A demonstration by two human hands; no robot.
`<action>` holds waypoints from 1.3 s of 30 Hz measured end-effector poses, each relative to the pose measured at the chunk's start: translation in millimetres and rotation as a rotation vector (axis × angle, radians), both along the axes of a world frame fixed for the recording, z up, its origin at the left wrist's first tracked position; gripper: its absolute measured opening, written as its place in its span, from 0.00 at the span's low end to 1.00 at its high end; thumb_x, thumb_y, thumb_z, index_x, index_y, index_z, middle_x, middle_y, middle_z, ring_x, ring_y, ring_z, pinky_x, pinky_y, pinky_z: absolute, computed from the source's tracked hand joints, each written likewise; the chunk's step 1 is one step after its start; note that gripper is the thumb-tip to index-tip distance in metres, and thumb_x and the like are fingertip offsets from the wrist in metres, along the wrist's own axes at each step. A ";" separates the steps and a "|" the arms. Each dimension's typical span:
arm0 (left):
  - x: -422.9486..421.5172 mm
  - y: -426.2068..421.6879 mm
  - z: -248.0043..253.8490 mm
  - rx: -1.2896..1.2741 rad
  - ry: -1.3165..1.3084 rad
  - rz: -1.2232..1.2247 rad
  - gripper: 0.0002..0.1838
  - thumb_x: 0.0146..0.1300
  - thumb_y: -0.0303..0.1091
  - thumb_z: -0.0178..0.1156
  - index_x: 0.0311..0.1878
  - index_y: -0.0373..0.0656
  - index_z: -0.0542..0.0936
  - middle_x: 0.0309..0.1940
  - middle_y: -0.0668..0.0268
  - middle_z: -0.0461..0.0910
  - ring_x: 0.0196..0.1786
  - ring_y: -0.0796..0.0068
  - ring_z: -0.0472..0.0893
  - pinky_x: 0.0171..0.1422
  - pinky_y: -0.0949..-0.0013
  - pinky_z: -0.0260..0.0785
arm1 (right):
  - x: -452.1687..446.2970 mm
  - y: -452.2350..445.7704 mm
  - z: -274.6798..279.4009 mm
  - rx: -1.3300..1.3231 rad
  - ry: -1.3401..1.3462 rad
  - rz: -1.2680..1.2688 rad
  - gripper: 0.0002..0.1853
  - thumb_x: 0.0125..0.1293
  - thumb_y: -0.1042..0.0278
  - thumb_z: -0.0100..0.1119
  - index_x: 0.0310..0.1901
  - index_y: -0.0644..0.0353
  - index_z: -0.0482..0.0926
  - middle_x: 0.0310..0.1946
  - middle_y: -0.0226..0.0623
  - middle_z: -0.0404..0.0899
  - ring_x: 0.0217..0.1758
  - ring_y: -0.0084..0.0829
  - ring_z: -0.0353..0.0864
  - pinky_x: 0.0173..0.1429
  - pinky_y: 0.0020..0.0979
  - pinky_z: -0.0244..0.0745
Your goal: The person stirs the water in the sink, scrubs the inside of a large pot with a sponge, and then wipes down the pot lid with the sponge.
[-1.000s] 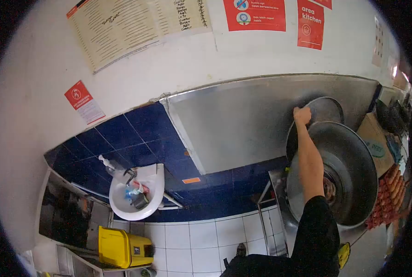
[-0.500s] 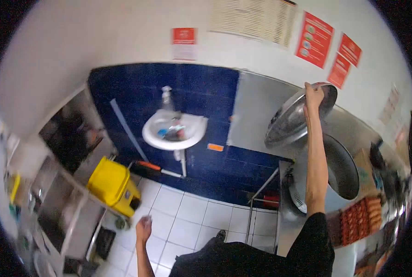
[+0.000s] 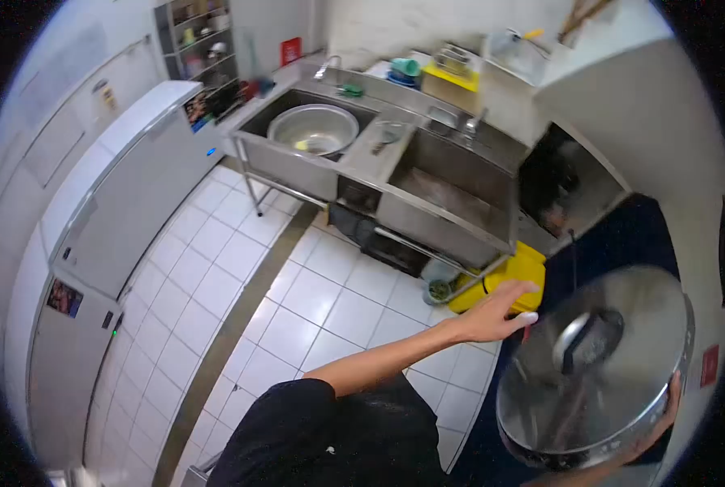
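Observation:
A large round metal lid (image 3: 622, 381) with a black-and-silver handle (image 3: 582, 341) is tilted at the right, its top side towards me. My right hand (image 3: 667, 410) grips its lower right rim; part of the fingers is hidden behind the lid. My left hand (image 3: 496, 314) reaches out just left of the lid, with thumb and fingers apart and nothing in it. A small gap shows between that hand and the lid's rim. Behind the left hand stands a yellow bin (image 3: 521, 272).
A steel double sink (image 3: 371, 174) runs along the back, with a big metal bowl (image 3: 314, 130) in its left basin. White refrigerators (image 3: 143, 187) line the left side. White floor tiles (image 3: 322, 296) lie between. A yellow box (image 3: 452, 81) sits on the back ledge.
My view has swung left from the hand basin and pot to the sinks. The lid, still in my right hand, has come away from above the pot. My left hand has risen beside it.

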State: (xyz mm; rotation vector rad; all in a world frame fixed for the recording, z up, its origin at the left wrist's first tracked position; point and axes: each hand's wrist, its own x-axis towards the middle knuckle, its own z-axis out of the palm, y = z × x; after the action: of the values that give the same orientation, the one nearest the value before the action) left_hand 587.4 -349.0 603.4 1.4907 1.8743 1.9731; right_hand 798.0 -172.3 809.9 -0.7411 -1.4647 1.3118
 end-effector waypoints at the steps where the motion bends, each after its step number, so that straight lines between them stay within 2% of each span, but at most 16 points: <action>1: -19.3 -14.4 5.6 0.036 0.013 0.114 0.28 0.63 0.46 0.56 0.62 0.39 0.66 0.57 0.52 0.68 0.63 0.52 0.66 0.68 0.58 0.56 | -25.0 -12.7 -2.0 -0.066 0.005 0.115 0.23 0.66 0.57 0.49 0.56 0.64 0.75 0.54 0.43 0.74 0.59 0.35 0.72 0.65 0.33 0.64; 5: -106.8 -74.1 5.4 -0.087 -0.008 0.306 0.25 0.64 0.44 0.56 0.60 0.41 0.69 0.55 0.53 0.71 0.60 0.54 0.69 0.65 0.60 0.60 | -136.5 -47.1 -20.7 -0.355 0.065 0.549 0.24 0.64 0.56 0.56 0.56 0.63 0.73 0.52 0.43 0.74 0.56 0.34 0.73 0.62 0.31 0.67; 8: -174.3 -101.9 -28.6 -0.121 -0.070 0.397 0.20 0.66 0.40 0.55 0.56 0.39 0.73 0.51 0.54 0.75 0.57 0.55 0.73 0.62 0.62 0.63 | -250.3 -97.2 -48.0 -0.188 0.095 0.504 0.21 0.63 0.55 0.53 0.52 0.61 0.75 0.46 0.42 0.74 0.50 0.30 0.72 0.58 0.30 0.64; 10: -227.0 -115.3 -49.9 0.005 -0.140 0.535 0.15 0.66 0.39 0.54 0.48 0.38 0.76 0.41 0.59 0.79 0.44 0.65 0.78 0.49 0.67 0.69 | -328.9 -77.1 -79.3 -0.200 0.069 0.729 0.28 0.59 0.53 0.55 0.55 0.66 0.72 0.45 0.42 0.74 0.49 0.34 0.72 0.57 0.37 0.62; 13: -314.7 -151.2 -61.2 -0.044 -0.198 0.548 0.15 0.68 0.41 0.52 0.41 0.37 0.77 0.32 0.64 0.78 0.37 0.75 0.76 0.44 0.71 0.67 | -443.6 -88.9 -101.0 -0.249 0.154 0.852 0.30 0.56 0.57 0.59 0.58 0.68 0.71 0.52 0.44 0.72 0.53 0.34 0.72 0.61 0.32 0.63; 19: -437.2 -176.4 -46.9 0.080 -0.893 0.518 0.19 0.71 0.48 0.48 0.41 0.41 0.77 0.29 0.74 0.74 0.33 0.84 0.72 0.37 0.76 0.66 | -628.4 -100.8 -156.1 -0.626 0.106 1.075 0.26 0.60 0.61 0.59 0.57 0.67 0.71 0.50 0.40 0.75 0.48 0.29 0.75 0.56 0.27 0.67; 21: -486.8 -178.9 -56.3 0.144 -0.840 0.561 0.18 0.71 0.48 0.50 0.39 0.42 0.76 0.24 0.72 0.74 0.25 0.85 0.73 0.29 0.78 0.65 | -670.2 -92.1 -177.3 -0.630 0.099 1.082 0.25 0.62 0.60 0.58 0.57 0.66 0.71 0.48 0.38 0.76 0.47 0.28 0.76 0.54 0.26 0.68; 25: -579.5 -185.6 -84.8 0.042 -0.801 0.567 0.16 0.70 0.46 0.51 0.39 0.41 0.76 0.23 0.70 0.74 0.24 0.84 0.72 0.29 0.77 0.65 | -730.2 -73.5 -221.4 -0.177 -0.179 1.135 0.19 0.63 0.58 0.60 0.50 0.63 0.74 0.42 0.36 0.77 0.43 0.26 0.75 0.51 0.28 0.69; 26: -601.1 -186.0 -100.3 0.005 -0.775 0.602 0.16 0.69 0.45 0.51 0.39 0.40 0.75 0.22 0.70 0.74 0.24 0.84 0.72 0.29 0.76 0.65 | -739.6 -78.4 -235.4 0.235 -0.334 0.762 0.17 0.63 0.60 0.60 0.49 0.62 0.74 0.40 0.36 0.77 0.42 0.27 0.76 0.52 0.28 0.69; 27: -627.6 -184.7 -128.9 -0.073 -0.753 0.697 0.17 0.69 0.43 0.50 0.37 0.36 0.74 0.21 0.62 0.75 0.24 0.71 0.75 0.31 0.68 0.68 | -747.8 -86.7 -248.0 0.627 -0.478 0.374 0.15 0.63 0.62 0.60 0.47 0.61 0.75 0.38 0.35 0.77 0.42 0.28 0.76 0.52 0.29 0.69; 28: -639.1 -185.4 -128.6 -0.184 -0.545 0.817 0.17 0.69 0.43 0.49 0.37 0.35 0.74 0.22 0.55 0.75 0.25 0.60 0.76 0.33 0.62 0.68 | -759.7 -112.1 -249.2 0.703 -0.378 0.262 0.13 0.63 0.66 0.59 0.48 0.61 0.74 0.36 0.35 0.76 0.42 0.29 0.76 0.51 0.31 0.70; 31: -683.1 -186.2 -157.4 -0.263 -0.226 0.967 0.19 0.69 0.41 0.45 0.33 0.32 0.73 0.27 0.43 0.75 0.32 0.41 0.75 0.40 0.49 0.65 | -801.2 -206.6 -272.9 0.335 -0.431 0.784 0.11 0.65 0.65 0.57 0.45 0.63 0.76 0.37 0.39 0.79 0.43 0.31 0.78 0.50 0.32 0.71; 32: -692.7 -189.8 -155.1 -0.360 -0.360 0.891 0.19 0.69 0.42 0.46 0.34 0.32 0.73 0.29 0.39 0.76 0.38 0.34 0.75 0.41 0.46 0.65 | -820.6 -238.7 -279.5 0.206 -0.445 0.913 0.14 0.69 0.61 0.53 0.47 0.63 0.77 0.40 0.41 0.81 0.45 0.32 0.79 0.52 0.32 0.71; 35: -724.7 -199.3 -166.0 -0.454 -0.342 0.741 0.17 0.68 0.39 0.46 0.40 0.32 0.73 0.31 0.37 0.76 0.38 0.33 0.75 0.41 0.45 0.68 | -895.1 -283.2 -327.7 0.046 -0.549 0.880 0.24 0.72 0.50 0.44 0.52 0.65 0.76 0.43 0.44 0.81 0.46 0.36 0.80 0.53 0.30 0.71; 37: -733.6 -204.0 -162.9 -0.419 -0.398 0.615 0.16 0.67 0.37 0.46 0.43 0.32 0.73 0.31 0.37 0.76 0.38 0.33 0.75 0.42 0.45 0.68 | -931.6 -294.6 -348.4 -0.431 -0.377 0.878 0.24 0.71 0.50 0.47 0.48 0.68 0.77 0.40 0.44 0.81 0.44 0.36 0.80 0.52 0.31 0.71; 39: -750.8 -210.0 -152.2 -0.383 -0.455 0.497 0.15 0.65 0.35 0.46 0.46 0.31 0.73 0.32 0.36 0.76 0.38 0.34 0.76 0.42 0.45 0.68 | -945.9 -285.9 -346.8 -0.584 -0.395 0.826 0.22 0.71 0.51 0.48 0.43 0.66 0.77 0.38 0.42 0.81 0.43 0.34 0.80 0.51 0.32 0.72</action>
State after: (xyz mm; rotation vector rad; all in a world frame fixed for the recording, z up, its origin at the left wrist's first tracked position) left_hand -163.4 -559.0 451.2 0.4571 2.3526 1.7481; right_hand -148.0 -458.2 463.1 -0.8227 -1.8093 2.3964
